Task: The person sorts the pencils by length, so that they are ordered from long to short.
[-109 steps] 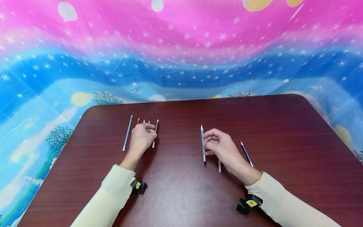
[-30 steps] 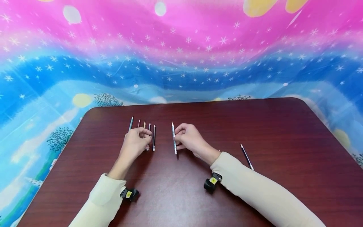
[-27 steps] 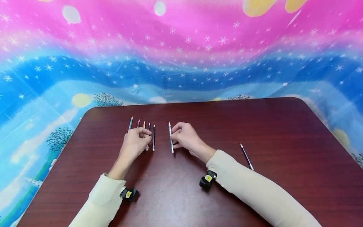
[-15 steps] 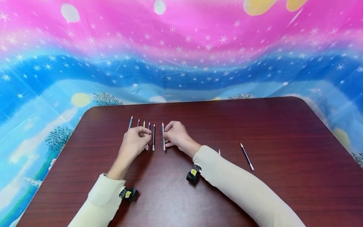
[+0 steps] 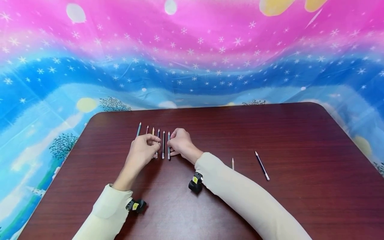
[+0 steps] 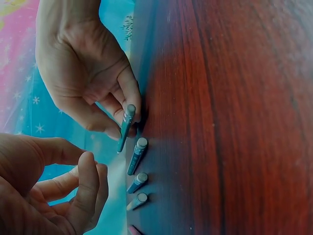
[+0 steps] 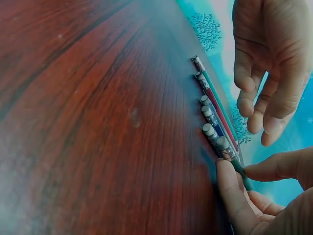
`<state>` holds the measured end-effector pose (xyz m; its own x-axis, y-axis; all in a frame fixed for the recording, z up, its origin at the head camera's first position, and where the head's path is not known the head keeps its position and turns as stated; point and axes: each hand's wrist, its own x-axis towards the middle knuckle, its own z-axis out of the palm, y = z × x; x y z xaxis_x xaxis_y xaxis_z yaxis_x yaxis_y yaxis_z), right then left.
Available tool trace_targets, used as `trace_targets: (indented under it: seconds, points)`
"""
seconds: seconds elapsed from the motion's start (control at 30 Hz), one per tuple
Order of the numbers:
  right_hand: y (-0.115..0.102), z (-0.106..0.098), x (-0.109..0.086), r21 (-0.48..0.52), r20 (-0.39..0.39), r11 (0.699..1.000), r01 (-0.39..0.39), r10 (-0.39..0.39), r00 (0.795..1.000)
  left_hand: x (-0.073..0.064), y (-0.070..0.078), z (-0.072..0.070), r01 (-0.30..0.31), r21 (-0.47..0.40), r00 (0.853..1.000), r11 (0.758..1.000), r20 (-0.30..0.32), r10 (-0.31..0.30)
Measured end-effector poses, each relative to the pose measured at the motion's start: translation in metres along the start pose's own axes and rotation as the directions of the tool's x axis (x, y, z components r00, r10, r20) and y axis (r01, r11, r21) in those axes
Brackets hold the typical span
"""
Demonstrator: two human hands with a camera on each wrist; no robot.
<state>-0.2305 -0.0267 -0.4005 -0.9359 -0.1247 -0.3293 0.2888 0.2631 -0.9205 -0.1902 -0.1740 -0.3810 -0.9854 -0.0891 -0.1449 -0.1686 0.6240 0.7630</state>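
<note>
My right hand (image 5: 180, 141) pinches a teal pencil (image 5: 169, 155) between thumb and fingers at the right end of a row. The right wrist view shows its eraser end (image 7: 225, 146) close beside the neighbouring pencil. Left of it lies a black pencil (image 5: 163, 145). Farther left come a dark blue pencil (image 5: 158, 132), a yellow pencil (image 5: 153, 130), a red pencil (image 5: 147, 129) and another teal pencil (image 5: 139, 129). Above these hovers my left hand (image 5: 141, 148), hiding their middles; its fingers are loosely bent with nothing between them.
On the right of the brown table (image 5: 288, 133) lies a dark pencil (image 5: 262, 165), tilted. A light-coloured pencil (image 5: 232, 163) is partly hidden by the right sleeve (image 5: 240, 190). A patterned cloth (image 5: 192, 60) hangs behind the table.
My right hand has carried the teal pencil leftward from the middle of the table to beside the black pencil. The left hand shifted from the black pencil earlier and has since stayed over the row.
</note>
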Motion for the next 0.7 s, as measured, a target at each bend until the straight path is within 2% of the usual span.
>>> trace_targets:
  seconds: [0.27,0.5,0.63,0.7]
  points:
    - [0.0002,0.0026,0.0051,-0.053,-0.010,0.999,0.000,0.000,1.000,-0.0014,-0.0013,0.0010,-0.018,0.012,1.000,1.000,0.000,0.018]
    - [0.0006,0.0030,0.0057,-0.088,-0.007,0.996,0.008,-0.009,1.000,-0.0014,-0.0033,0.0017,-0.007,0.013,1.000,1.000,-0.007,0.007]
    - [-0.0010,0.0040,0.0048,-0.157,-0.010,0.987,0.021,-0.023,1.000,-0.0011,-0.0040,0.0014,0.003,0.009,1.000,1.000,-0.005,-0.003]
    - [-0.0014,0.0046,0.0061,-0.228,-0.017,0.973,0.025,-0.030,0.999,-0.0009,-0.0044,0.0012,0.003,0.006,1.000,1.000,-0.003,-0.003]
